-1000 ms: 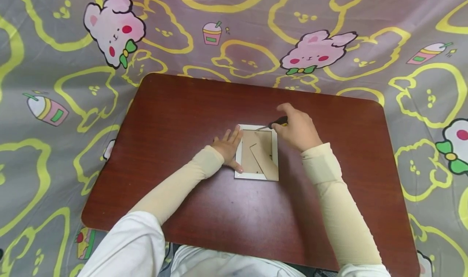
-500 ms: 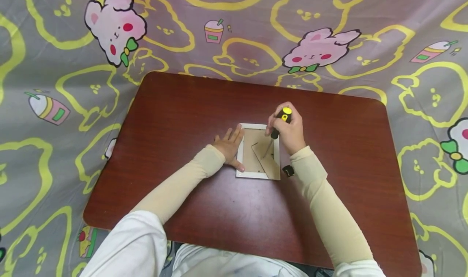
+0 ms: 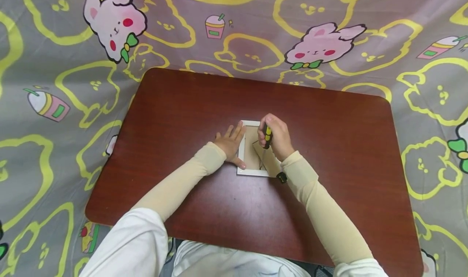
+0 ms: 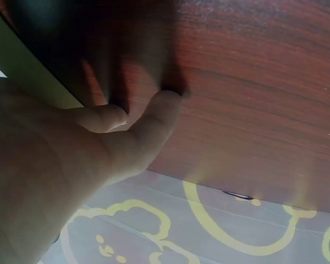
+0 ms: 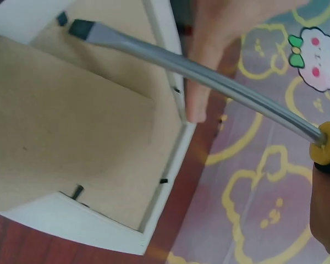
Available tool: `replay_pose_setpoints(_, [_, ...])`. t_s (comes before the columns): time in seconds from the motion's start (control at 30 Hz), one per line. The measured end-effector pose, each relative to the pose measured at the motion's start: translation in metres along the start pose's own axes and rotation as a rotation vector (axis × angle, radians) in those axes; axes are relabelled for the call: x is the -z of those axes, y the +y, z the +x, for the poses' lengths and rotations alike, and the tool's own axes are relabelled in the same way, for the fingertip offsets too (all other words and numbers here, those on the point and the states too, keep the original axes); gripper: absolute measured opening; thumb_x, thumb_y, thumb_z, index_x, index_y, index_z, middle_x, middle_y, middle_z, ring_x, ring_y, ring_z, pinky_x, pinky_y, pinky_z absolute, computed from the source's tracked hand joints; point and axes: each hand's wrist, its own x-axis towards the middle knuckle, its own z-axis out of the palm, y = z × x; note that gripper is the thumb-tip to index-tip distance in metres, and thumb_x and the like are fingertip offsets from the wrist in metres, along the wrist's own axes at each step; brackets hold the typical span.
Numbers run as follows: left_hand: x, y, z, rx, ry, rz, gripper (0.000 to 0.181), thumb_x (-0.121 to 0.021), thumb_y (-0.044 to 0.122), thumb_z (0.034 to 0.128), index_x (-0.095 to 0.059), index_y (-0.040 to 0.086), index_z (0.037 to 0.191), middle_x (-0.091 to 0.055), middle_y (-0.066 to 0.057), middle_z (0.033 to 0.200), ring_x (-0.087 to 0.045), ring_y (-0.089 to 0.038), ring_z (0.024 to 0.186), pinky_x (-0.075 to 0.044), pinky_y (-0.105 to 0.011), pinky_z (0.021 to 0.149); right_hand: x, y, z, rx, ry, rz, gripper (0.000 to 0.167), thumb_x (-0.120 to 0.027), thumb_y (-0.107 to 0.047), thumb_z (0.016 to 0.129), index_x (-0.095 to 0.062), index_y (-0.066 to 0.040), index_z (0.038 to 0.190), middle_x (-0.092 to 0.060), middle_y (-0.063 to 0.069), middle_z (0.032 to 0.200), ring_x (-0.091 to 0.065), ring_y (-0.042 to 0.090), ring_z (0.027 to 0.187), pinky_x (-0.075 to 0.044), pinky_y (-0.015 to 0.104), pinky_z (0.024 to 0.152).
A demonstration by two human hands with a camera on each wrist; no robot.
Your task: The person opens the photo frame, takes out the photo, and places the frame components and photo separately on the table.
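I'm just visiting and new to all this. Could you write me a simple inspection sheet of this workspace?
Surface: reddish-brown, wood-grained table.
Job's things: white frame lying flat, tan backing board and flap facing up; screwdriver, its flat tip over the board near a dark tab, contact unclear.
Clutter: small black item at the right cuff; cannot tell what.
Left hand: fingers spread, resting on the frame's left side.
Right hand: grips the screwdriver's handle.
Cables: nothing seen on the tabletop.
Surroundings: backdrop printed with yellow outlines and cartoon rabbits.
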Motion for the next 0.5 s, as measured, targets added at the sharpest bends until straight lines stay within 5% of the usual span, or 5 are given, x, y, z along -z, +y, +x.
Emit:
replay_pose_setpoints(0.3, [0.000,0.000,0.001,-0.002,-0.004,-0.016,0.149,-0.078,0.074,0.0628,0.015,0.013,0.161,0.026,-0.007,0.165,0.003,-0.035,0.153,-0.016,-0.068,0.113,0.004,0.003,0.006,-0.079,0.193,0.018,0.035,-0.050,-0.028,0.106,-0.052,0.000,0.084,-0.050,0.009,0.062,-0.048,0.016,0.048,-0.046,0.028,0.043])
replay_pose_setpoints(0.5, [0.000,0.000,0.001,0.001,-0.009,-0.015,0.149,-0.079,0.074,0.0626,0.016,0.013,0.160,0.026,-0.007,0.165,0.004,-0.035,0.153,-0.016,-0.068,0.114,0.011,0.004,0.012,-0.100,0.231,0.066,0.033,-0.050,-0.029,0.107,-0.053,-0.005,0.085,-0.049,0.008,0.063,-0.047,0.017,0.049,-0.046,0.027,0.045])
